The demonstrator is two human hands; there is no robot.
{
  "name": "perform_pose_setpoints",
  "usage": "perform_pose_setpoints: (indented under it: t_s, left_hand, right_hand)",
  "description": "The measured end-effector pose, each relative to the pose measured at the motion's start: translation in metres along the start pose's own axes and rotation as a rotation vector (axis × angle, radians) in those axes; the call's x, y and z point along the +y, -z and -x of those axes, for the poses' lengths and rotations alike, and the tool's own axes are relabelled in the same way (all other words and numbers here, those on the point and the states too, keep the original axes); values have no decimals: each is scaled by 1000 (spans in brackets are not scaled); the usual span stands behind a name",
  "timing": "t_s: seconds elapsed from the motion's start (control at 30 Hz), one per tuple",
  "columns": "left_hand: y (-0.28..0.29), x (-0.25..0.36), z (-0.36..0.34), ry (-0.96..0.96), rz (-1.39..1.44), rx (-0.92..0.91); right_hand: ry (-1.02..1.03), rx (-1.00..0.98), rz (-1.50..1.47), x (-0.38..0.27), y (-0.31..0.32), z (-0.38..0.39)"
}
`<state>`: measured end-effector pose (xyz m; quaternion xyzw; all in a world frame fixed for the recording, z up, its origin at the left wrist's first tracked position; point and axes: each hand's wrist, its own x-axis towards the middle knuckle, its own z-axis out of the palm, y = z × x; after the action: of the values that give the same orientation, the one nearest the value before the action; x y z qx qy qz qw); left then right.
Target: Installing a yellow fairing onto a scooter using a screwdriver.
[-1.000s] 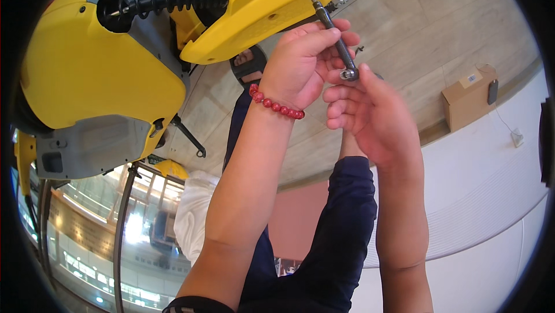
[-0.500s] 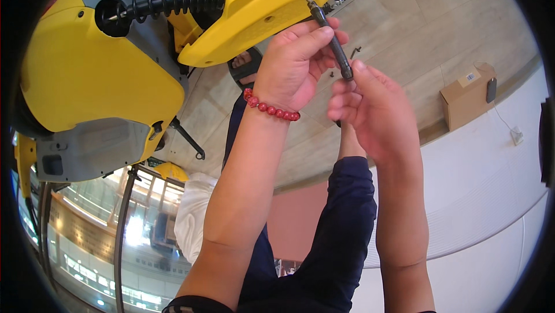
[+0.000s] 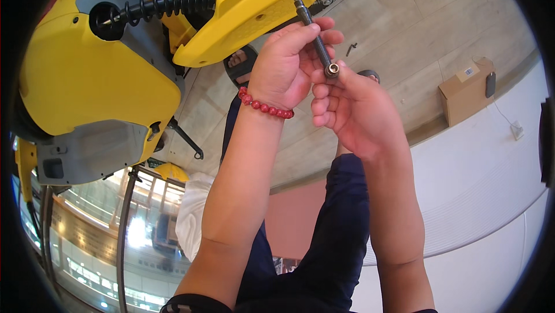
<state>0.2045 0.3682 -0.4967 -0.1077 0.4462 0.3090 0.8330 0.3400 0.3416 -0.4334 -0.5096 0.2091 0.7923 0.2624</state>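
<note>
A black screwdriver (image 3: 319,47) with a knurled handle stands with its metal shaft in a hole of the yellow scooter cover (image 3: 231,38). My left hand (image 3: 286,64), a red bead bracelet at its wrist, holds the handle between thumb and fingers. At the handle's near end, my right hand (image 3: 364,102) pinches it with thumb and forefinger, the other fingers curled. A round metallic socket shows at that end. The tip inside the hole is hidden.
To the left stands the yellow and grey scooter body (image 3: 87,81), with a black coil spring shock absorber (image 3: 167,5). A small dark piece (image 3: 351,49) lies on the tiled floor. Against the white wall at the right is a cardboard box (image 3: 467,93).
Both hands and the screwdriver handle appear slightly further left. The handle's near end now faces me more, showing its round metallic socket. The shaft stays in the hole.
</note>
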Motion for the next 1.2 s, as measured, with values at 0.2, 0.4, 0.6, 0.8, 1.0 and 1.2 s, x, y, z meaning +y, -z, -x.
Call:
perform_pose_setpoints:
  t_s: [0.2, 0.4, 0.6, 0.8, 1.0, 1.2]
  left_hand:
    - [13, -4, -3, -60, 7, -66]
    - [4, -4, -1, -60, 22, -99]
    - [9, 4, -1, -29, -40, -151]
    - [-3, -3, -1, -92, -18, -58]
    - [11, -8, -6, -98, 30, -124]
    - [-2, -7, -4, -99, 28, -52]
  right_hand:
    - [804, 436, 1087, 14, -28, 12]
    - [576, 421, 912, 8, -21, 4]
    - [78, 24, 23, -11, -16, 6]
    - [177, 304, 361, -6, -22, 5]
    - [1025, 429, 1426, 2, -14, 5]
    - [110, 73, 43, -18, -7, 6]
